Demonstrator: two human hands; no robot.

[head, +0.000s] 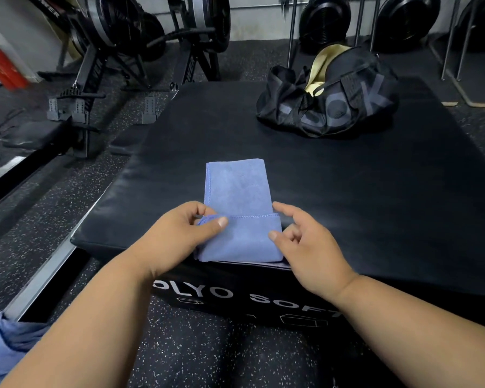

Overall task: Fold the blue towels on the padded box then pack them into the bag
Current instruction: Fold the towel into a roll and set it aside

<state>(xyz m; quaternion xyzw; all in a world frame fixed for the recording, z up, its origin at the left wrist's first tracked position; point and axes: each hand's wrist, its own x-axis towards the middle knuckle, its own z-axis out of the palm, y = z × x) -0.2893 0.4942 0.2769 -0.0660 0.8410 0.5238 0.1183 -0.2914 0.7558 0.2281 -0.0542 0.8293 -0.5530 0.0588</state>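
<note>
A blue towel point(240, 191) lies as a narrow strip on the black padded box point(347, 191), near its front edge. The towel's near end is folded back over itself. My left hand point(179, 236) pinches the left corner of that folded flap between thumb and fingers. At the flap's right edge my right hand point(303, 245) has its fingers spread, fingertips touching or just off the cloth. A black duffel bag point(328, 99) with a pale yellow lining stands unzipped at the far right of the box.
More blue cloth point(3, 340) is bunched at the lower left, off the box. Rowing machines point(118, 51) stand on the speckled floor to the left and behind. A red fire extinguisher point(0, 65) is at the far left.
</note>
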